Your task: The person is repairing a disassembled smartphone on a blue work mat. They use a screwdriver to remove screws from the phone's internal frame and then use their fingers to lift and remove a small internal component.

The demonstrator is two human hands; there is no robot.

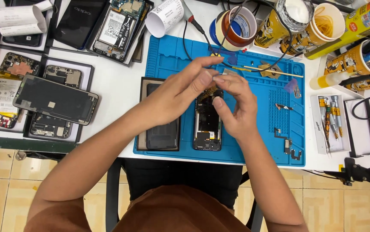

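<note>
Blue mat (253,141); phone (207,129) seemingly under fingers (219,103).

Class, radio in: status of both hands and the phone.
Left hand and right hand pinching a small part together. Opened phone beneath, on blue mat. Nothing blocking.

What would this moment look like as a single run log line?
left hand: pinching small part | right hand: pinching same part, fingertips meeting | below: opened phone on blue repair mat | left of it: phone back cover

Blue mat (275,150) on white table (116,86)
</note>
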